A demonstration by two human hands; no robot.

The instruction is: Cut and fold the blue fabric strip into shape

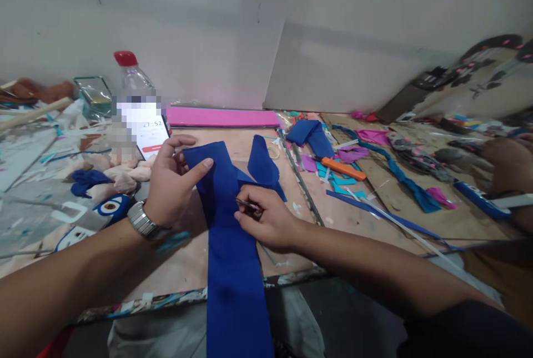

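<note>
A long strip of blue fabric (227, 225) runs from the table middle over the front edge toward me. My left hand (170, 180), with a metal watch at the wrist, pinches the strip's upper left edge between thumb and fingers. My right hand (266, 216) rests on the strip's right edge and grips a small pair of metal scissors (249, 206), blades pointing left into the cloth. A curled piece of the same blue fabric (262, 164) lies just behind my right hand.
A phone (145, 125) showing a timer leans against a red-capped bottle (131, 77). A pink sheet (222, 117) lies at the back. An orange utility knife (343, 169), fabric scraps and a metal ruler (300, 180) lie right. Another person's hand (510, 166) is far right.
</note>
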